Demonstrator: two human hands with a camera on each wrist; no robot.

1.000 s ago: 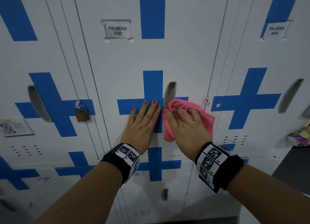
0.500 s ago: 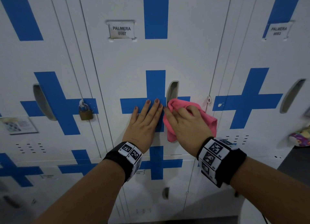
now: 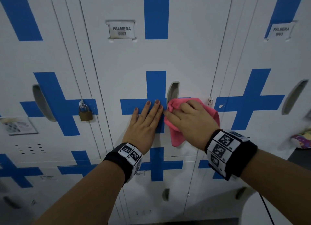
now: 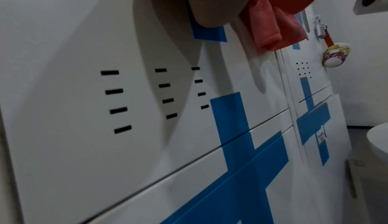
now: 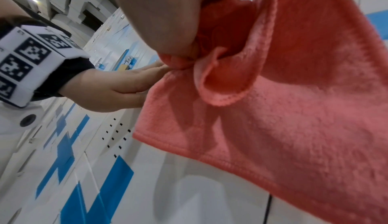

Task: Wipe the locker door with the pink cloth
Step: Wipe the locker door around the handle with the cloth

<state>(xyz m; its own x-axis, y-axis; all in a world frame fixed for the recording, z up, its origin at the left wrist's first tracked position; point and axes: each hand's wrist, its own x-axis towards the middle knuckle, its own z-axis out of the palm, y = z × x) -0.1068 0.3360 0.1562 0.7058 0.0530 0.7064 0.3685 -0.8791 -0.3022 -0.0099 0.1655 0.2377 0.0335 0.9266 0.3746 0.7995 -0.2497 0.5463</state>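
Mid-wipe, door (image 3: 151,59) centre.
Padlock (image 3: 85,113) on neighbouring locker; left hand (image 3: 145,123) flat, fingers straight, likely steadying the door; right hand (image 3: 191,122) bunches cloth (image 3: 213,114) in curled fingers, pressed beside the handle recess (image 3: 173,91).

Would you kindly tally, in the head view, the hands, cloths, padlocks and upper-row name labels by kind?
Hands: 2, left hand and right hand
Pink cloth: 1
Brass padlock: 1
Name labels: 2
Total: 6
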